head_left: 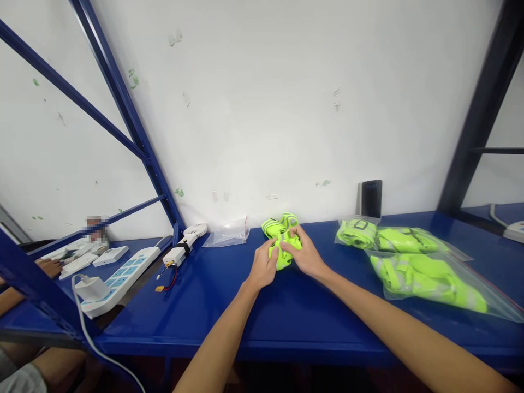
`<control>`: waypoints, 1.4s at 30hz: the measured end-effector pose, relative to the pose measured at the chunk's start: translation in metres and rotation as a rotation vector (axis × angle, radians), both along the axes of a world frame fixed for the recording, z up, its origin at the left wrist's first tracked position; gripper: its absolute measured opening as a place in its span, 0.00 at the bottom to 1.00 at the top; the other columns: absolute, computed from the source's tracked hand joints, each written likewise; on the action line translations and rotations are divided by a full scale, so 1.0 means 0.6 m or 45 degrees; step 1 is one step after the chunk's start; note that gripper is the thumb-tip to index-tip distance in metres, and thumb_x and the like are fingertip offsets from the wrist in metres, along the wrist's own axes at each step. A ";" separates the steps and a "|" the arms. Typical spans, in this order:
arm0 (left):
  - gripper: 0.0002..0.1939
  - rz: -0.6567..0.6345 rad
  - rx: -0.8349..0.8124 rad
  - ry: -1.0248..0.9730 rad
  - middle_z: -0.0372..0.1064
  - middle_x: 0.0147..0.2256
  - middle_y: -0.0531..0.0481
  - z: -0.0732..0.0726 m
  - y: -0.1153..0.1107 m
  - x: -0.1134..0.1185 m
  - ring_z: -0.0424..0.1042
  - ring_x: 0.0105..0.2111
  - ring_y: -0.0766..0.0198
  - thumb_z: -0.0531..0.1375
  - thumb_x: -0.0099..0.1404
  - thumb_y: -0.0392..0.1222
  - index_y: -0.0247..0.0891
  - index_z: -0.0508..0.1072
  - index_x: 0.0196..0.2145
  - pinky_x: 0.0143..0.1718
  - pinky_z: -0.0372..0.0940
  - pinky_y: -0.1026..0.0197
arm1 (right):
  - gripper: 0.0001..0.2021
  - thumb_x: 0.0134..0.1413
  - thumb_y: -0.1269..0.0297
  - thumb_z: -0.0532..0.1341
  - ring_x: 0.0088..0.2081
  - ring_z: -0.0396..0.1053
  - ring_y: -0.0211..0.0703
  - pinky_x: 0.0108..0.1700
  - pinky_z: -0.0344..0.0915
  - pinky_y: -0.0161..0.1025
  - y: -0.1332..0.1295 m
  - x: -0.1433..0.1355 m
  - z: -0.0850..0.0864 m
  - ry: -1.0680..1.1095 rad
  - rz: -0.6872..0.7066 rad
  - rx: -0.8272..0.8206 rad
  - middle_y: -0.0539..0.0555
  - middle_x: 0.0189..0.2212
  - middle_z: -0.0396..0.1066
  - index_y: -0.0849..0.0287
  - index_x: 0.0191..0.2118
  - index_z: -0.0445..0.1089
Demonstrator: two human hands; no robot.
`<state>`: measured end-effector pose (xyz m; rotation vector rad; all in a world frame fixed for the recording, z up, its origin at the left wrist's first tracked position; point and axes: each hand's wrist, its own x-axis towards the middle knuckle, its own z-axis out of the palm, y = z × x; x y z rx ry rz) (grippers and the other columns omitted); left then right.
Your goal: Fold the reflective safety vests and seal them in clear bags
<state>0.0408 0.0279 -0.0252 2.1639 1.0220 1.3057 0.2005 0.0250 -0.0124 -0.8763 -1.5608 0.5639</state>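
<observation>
Both my hands grip one bundled neon-yellow reflective vest (284,261) above the middle of the blue table. My left hand (263,265) has its fingers curled round the bundle's left side, with the thumb pressed on it. From the right, my right hand (305,254) closes on the same bundle, thumb across its front. Just behind lie rolled yellow pieces with silver stripes (272,226), partly hidden by the held one. A flat clear zip bag (226,233) rests to the left of my hands.
Several bagged yellow vests (434,281) lie at the right. A phone (371,199) leans on the wall. Left are a white fan (195,230), a white box with wires (178,254) and a power strip (123,278) beyond the blue frame post (135,120). Another person's hand (49,267) shows far left.
</observation>
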 end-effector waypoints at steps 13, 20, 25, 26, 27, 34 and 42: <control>0.15 0.129 0.055 0.161 0.71 0.42 0.45 0.003 -0.011 0.005 0.72 0.41 0.55 0.48 0.69 0.43 0.40 0.60 0.52 0.44 0.62 0.56 | 0.13 0.52 0.52 0.61 0.55 0.62 0.50 0.59 0.53 0.48 0.012 0.016 -0.006 -0.079 0.151 -0.015 0.56 0.53 0.66 0.57 0.32 0.67; 0.15 0.150 0.197 0.249 0.70 0.47 0.43 0.005 -0.014 0.015 0.71 0.45 0.56 0.46 0.70 0.41 0.39 0.61 0.53 0.48 0.63 0.56 | 0.14 0.57 0.54 0.57 0.46 0.67 0.46 0.53 0.58 0.43 0.014 0.004 0.000 0.047 0.065 -0.003 0.56 0.44 0.67 0.58 0.28 0.69; 0.16 0.225 0.276 0.225 0.69 0.48 0.43 0.000 -0.013 0.024 0.71 0.47 0.56 0.48 0.69 0.40 0.39 0.61 0.53 0.49 0.64 0.54 | 0.11 0.54 0.59 0.57 0.45 0.67 0.48 0.52 0.59 0.43 0.019 0.001 -0.003 0.135 -0.019 0.018 0.56 0.42 0.69 0.58 0.25 0.66; 0.16 0.248 0.290 0.209 0.69 0.48 0.43 -0.001 -0.013 0.027 0.71 0.47 0.56 0.48 0.69 0.40 0.39 0.60 0.54 0.49 0.65 0.54 | 0.09 0.53 0.60 0.57 0.44 0.67 0.48 0.52 0.59 0.44 0.019 0.001 -0.002 0.161 -0.033 0.014 0.55 0.41 0.69 0.58 0.25 0.65; 0.17 0.270 0.305 0.191 0.69 0.49 0.43 -0.001 -0.013 0.029 0.71 0.47 0.56 0.49 0.69 0.40 0.39 0.59 0.54 0.49 0.65 0.54 | 0.06 0.51 0.62 0.58 0.44 0.67 0.48 0.51 0.59 0.44 0.019 0.001 -0.002 0.198 -0.038 0.005 0.55 0.41 0.70 0.57 0.27 0.65; 0.14 0.330 0.485 0.195 0.71 0.46 0.45 0.002 -0.014 0.026 0.72 0.46 0.59 0.53 0.67 0.39 0.40 0.62 0.50 0.47 0.67 0.57 | 0.19 0.48 0.67 0.55 0.56 0.62 0.49 0.60 0.53 0.47 0.022 0.014 0.002 0.212 0.213 -0.100 0.53 0.52 0.69 0.53 0.48 0.70; 0.13 0.365 0.630 0.192 0.72 0.40 0.45 -0.002 -0.004 0.013 0.72 0.41 0.60 0.53 0.65 0.37 0.39 0.65 0.48 0.46 0.67 0.57 | 0.16 0.52 0.66 0.51 0.49 0.67 0.48 0.59 0.52 0.49 0.025 -0.001 -0.020 0.064 0.126 -0.071 0.54 0.40 0.75 0.56 0.32 0.78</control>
